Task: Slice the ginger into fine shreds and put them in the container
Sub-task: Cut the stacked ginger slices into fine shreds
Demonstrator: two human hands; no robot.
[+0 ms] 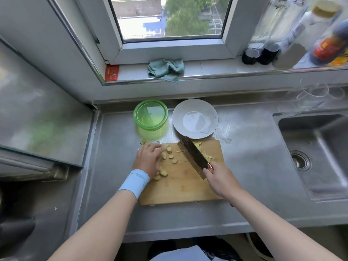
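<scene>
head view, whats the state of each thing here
green container, open, looks empty
white bowl, empty
ginger slices, sliced, not yet shredded, on cutting board
knife, gripped by right hand, tilted over the board
ginger shreds, cut, beside the knife
left hand, resting on the slices
cloth, crumpled

**Surroundings: non-task items**

At the back: window with white frame, trees and rooftops outside. On sill: crumpled teal cloth at centre, overhanging the front edge; red card at the left end; two dark bottles at the right, near a red-labelled bottle, blurred. On steel counter: white plate, right way up. Set into the counter at right: sink with round drain. Behind the sink: clear glassware, too blurred to identify.
</scene>
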